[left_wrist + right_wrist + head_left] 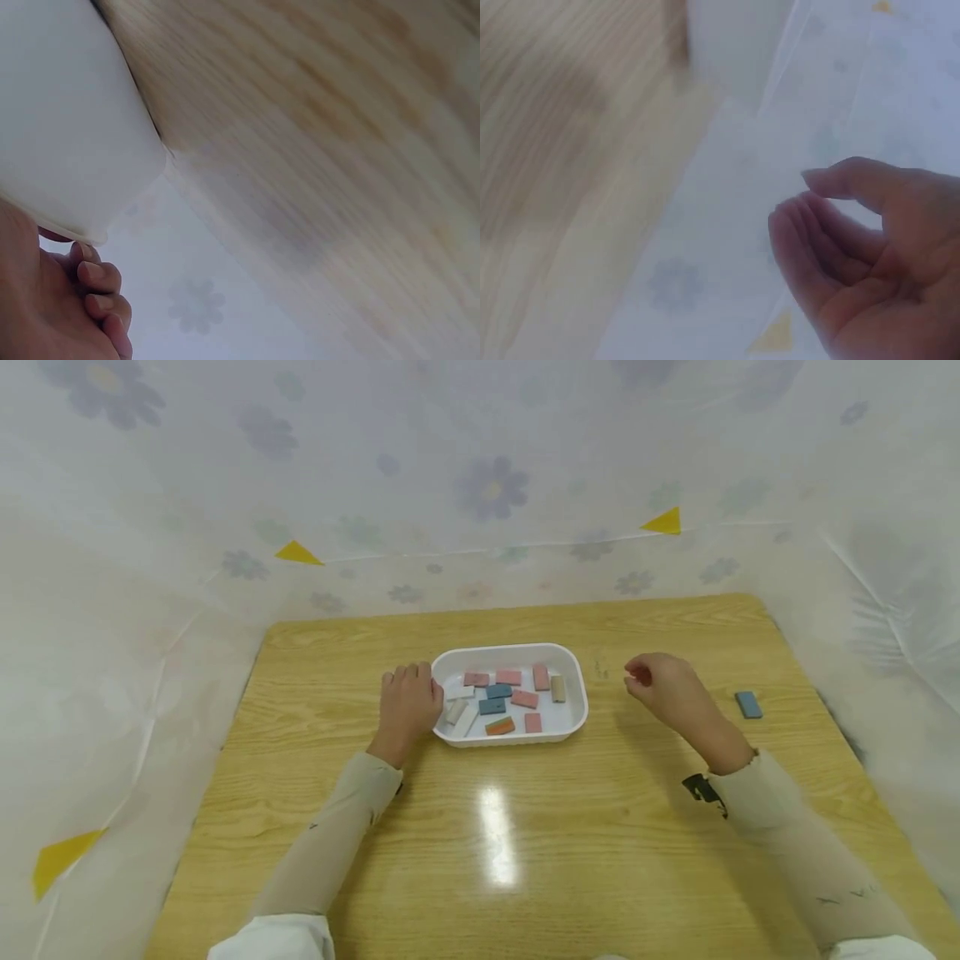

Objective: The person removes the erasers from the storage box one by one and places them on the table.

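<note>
A white plastic tray (567,708) lies on the table with several small rectangular blocks in it. Among them are a pink block (508,677), a blue block (492,706), a white block (466,721), a beige block (557,688) and an orange-green block (499,727). My left hand (408,700) grips the tray's left rim, its fingers curled below the edge in the left wrist view. Right of the tray, my right hand (669,692) hovers above the table. Its fingers are loosely bent, thumb and fingertips apart, with nothing between them in the right wrist view.
A single blue block (748,704) lies on the wooden table (585,843) near its right edge. Small faint marks (600,666) show on the tabletop between tray and right hand. Pale flowered sheeting (420,510) with yellow triangles surrounds the table's back and sides.
</note>
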{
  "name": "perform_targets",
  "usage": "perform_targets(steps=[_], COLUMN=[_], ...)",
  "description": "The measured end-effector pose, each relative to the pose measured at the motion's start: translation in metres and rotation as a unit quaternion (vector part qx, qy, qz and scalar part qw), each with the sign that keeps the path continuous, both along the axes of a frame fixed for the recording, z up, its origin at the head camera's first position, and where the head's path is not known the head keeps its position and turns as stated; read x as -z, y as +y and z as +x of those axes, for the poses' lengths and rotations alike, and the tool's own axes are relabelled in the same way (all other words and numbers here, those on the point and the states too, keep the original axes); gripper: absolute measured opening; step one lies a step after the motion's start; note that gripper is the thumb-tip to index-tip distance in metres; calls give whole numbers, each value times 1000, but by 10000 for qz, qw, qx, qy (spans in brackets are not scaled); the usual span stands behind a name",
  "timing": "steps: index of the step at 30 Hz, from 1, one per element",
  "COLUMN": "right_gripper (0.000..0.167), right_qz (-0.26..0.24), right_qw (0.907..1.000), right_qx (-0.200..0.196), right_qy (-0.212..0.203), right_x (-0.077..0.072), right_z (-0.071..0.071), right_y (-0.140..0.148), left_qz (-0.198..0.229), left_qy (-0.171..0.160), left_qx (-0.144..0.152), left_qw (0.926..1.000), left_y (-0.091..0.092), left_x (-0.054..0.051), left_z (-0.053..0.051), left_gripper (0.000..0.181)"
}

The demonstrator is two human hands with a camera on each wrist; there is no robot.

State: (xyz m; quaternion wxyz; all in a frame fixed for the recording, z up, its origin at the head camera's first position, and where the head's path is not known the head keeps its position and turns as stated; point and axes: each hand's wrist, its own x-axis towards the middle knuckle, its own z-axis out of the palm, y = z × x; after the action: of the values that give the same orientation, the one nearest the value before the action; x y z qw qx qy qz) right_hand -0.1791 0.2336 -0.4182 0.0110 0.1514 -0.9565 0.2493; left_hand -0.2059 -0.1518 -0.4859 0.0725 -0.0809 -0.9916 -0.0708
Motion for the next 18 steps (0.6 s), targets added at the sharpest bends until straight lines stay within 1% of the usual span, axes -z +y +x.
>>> perform_targets(steps=[6,9,11,15,18], right_gripper=[20,20,21,20,20], right_qz=[46,128,217,303,388], right_qw=[9962,9927,9898,9854,9846], right_qx=[-873,-1191,-1391,-1586,-1567], right_qy=[-19,-119,-217,-530,-670], right_x=[2,7,13,29,42], right_z=[-11,-16,-19,-26,-32], right_y=[-51,-72,-84,-102,-110], left_qz=[3,-45,-92,-183,-148], left_qy=[-51,-48,-53,-96,-114], left_qx=[40,56,65,91,101], left_qw=[10000,10000,9999,9997,9998], left_y=[-1,-1,-1,-1,0], left_x=[0,-1,-2,-1,0], left_z=[-1,-1,-1,0,0], left_gripper=[25,25,24,21,20])
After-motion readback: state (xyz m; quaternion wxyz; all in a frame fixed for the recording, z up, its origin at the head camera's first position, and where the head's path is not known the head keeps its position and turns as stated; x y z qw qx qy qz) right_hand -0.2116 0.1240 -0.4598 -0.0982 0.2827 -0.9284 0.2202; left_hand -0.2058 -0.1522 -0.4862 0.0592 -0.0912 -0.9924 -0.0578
